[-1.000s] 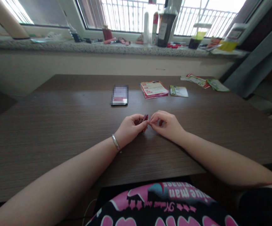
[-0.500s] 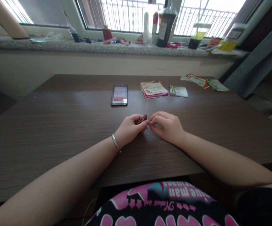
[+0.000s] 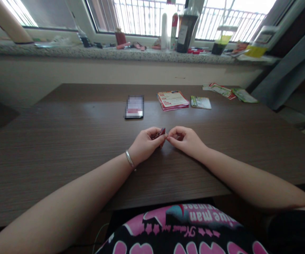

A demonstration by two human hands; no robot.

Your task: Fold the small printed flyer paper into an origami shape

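Note:
My left hand [image 3: 145, 145], with a silver bangle on its wrist, is closed around a small dark red folded paper piece [image 3: 159, 134] just above the brown wooden table [image 3: 62, 141]. Thumb and fingertips of my right hand [image 3: 186, 140] pinch the right tip of the same piece. Both hands meet near the middle of the table, wrists resting on the wood. Most of the paper piece is hidden inside my fingers.
A phone [image 3: 134, 107] lies flat beyond my hands. To its right sit a stack of red-and-white leaflets [image 3: 172, 100], a green card [image 3: 200, 102] and more leaflets [image 3: 221, 90] at the far right edge. Bottles [image 3: 184, 30] and clutter line the windowsill.
My right hand's fingers have shifted slightly on the tip of the paper piece. The left hand and everything on the table stay where they were.

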